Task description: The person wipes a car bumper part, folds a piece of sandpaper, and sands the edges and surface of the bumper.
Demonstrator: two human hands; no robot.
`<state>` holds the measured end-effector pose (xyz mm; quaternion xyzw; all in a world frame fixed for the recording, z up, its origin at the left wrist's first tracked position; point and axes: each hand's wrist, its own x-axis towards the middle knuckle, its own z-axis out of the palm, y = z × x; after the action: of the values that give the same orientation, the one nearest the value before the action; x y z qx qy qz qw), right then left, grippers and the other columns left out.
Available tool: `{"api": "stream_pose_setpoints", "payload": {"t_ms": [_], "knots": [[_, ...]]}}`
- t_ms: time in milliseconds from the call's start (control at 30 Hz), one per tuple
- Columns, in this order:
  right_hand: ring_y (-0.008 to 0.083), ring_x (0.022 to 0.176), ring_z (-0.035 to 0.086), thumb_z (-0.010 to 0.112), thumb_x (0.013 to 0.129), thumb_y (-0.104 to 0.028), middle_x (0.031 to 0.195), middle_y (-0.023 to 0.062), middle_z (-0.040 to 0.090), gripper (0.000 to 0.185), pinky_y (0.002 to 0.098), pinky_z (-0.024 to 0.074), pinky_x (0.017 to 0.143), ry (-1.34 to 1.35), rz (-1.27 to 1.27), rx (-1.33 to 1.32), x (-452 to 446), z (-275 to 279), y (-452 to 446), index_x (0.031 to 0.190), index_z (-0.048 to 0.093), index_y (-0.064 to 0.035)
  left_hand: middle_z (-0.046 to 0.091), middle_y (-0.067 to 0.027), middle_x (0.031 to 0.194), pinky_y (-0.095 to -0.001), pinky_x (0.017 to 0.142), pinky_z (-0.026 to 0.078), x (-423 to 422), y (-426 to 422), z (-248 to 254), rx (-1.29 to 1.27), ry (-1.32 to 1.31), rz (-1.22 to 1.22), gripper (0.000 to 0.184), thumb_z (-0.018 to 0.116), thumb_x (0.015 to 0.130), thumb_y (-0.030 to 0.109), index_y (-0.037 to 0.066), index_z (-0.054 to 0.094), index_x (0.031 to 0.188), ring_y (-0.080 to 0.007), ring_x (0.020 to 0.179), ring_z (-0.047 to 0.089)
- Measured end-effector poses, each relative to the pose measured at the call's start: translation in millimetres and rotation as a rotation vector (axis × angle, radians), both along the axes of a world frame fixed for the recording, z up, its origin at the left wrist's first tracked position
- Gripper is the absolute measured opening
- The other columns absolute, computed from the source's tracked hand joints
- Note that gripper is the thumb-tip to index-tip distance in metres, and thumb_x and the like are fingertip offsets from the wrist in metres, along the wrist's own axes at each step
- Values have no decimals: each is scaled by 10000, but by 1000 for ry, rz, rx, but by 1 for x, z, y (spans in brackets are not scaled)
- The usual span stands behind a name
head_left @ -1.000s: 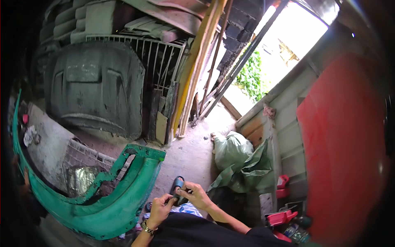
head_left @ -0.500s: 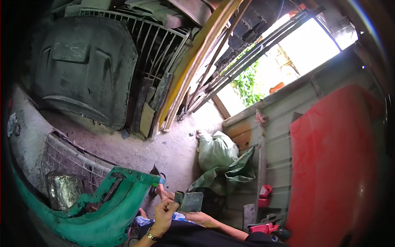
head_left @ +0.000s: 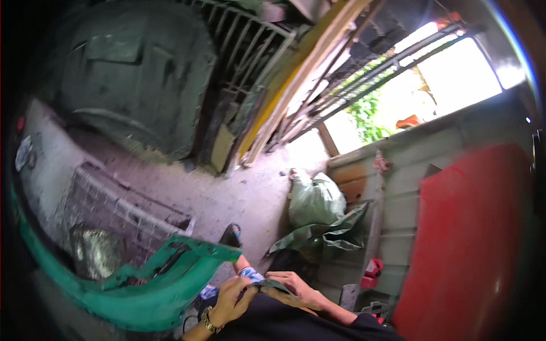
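Observation:
Between my two hands is a dark grey-green folded sheet [head_left: 274,285], now seen nearly edge-on; its material is hard to make out. My left hand [head_left: 231,299], with a gold watch at the wrist, pinches its left end between thumb and fingers. On the other end, my right hand [head_left: 296,290] has its fingers bent over and around the sheet. Both hands are low in the view, in front of my dark clothing. Just left of them is the end of a green painted bumper-like panel [head_left: 170,278].
A red panel [head_left: 466,238] leans along the right wall. A tied pale green sack [head_left: 315,200] sits on the floor ahead. At upper left stand a dark car hood [head_left: 131,85] and a white metal rack [head_left: 250,45]. A metal can [head_left: 96,253] is behind the green panel.
The sheet has tilted from broad side showing to nearly edge-on and moved slightly lower. My right hand has come up over it. The view has shifted, and the scene is blurrier.

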<state>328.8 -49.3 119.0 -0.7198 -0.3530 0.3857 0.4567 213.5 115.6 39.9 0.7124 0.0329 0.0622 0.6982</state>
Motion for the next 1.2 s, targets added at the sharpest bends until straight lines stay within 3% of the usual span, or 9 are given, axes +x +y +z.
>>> {"api": "stream_pose_setpoints", "payload": {"t_ms": [100, 367, 567, 633, 733, 833, 967, 1033, 1200], "knots": [[334, 788, 592, 626, 842, -72, 917, 168, 588, 167, 376, 487, 691, -73, 91, -85, -5, 2, 9, 982, 580, 8, 569, -90, 725, -327, 593, 429, -7, 14, 10, -87, -25, -82, 66, 581, 900, 94, 29, 586, 911, -218, 651, 560], [276, 671, 610, 690, 813, -79, 804, 131, 623, 200, 362, 491, 633, -56, 10, -101, -56, 2, 57, 990, 621, -16, 602, -113, 782, -342, 647, 451, -52, 47, 13, -115, -134, 47, 73, 616, 870, 83, 20, 610, 907, -264, 688, 578], [335, 551, 580, 623, 860, -86, 687, 160, 597, 245, 384, 473, 535, -337, -26, -58, -64, -10, 80, 1082, 553, -7, 606, -93, 843, -327, 703, 464, -131, 99, -5, 222, 119, 730, 79, 631, 860, 87, 42, 613, 923, -225, 769, 592], [222, 559, 618, 638, 845, -96, 670, 137, 614, 190, 330, 450, 525, -481, -316, -100, -65, -21, 81, 996, 611, 18, 593, -70, 875, -306, 754, 438, -174, 138, -18, 351, 285, 1035, 126, 548, 922, 139, 21, 592, 921, -188, 826, 556], [215, 537, 614, 642, 851, -107, 654, 147, 609, 204, 336, 447, 516, -574, -342, -137, -63, -35, 79, 1015, 605, 7, 563, -135, 1101, -346, 856, 417, -264, 193, -79, 475, 566, 1334, 308, 564, 924, 217, -1, 545, 1140, -249, 986, 531], [255, 537, 626, 638, 859, -128, 645, 172, 603, 215, 355, 450, 515, -638, -388, -145, -62, -41, 94, 1039, 594, -16, 296, -257, 1466, -419, 1116, 217, -322, 228, -129, 681, 894, 1329, 699, 565, 914, 402, -73, 353, 1381, -358, 1376, 262], [352, 619, 638, 621, 870, -169, 682, 205, 609, 289, 403, 461, 528, -773, -349, -317, -64, -49, 110, 1124, 554, -49, 130, -244, 1533, -410, 1144, 161, -341, 240, -149, 263, 1064, 875, 913, 583, 866, 525, -71, 204, 1444, -356, 1428, 122], [355, 644, 643, 615, 860, -137, 704, 201, 615, 292, 404, 473, 547, -890, -282, -320, -63, -62, 110, 1138, 558, -70, 60, -232, 1547, -431, 1149, 129, -338, 231, -176, 582, 1033, 812, 1040, 606, 811, 600, -65, 137, 1458, -363, 1435, 64], [368, 686, 644, 594, 855, -76, 745, 206, 625, 245, 398, 486, 575, -897, -316, -232, -74, -50, 121, 1100, 589, -89, -4, -189, 1563, -517, 1138, 58, -335, 254, -199, 677, 1115, 762, 1146, 593, 759, 683, -29, 56, 1479, -339, 1445, -14]]}}
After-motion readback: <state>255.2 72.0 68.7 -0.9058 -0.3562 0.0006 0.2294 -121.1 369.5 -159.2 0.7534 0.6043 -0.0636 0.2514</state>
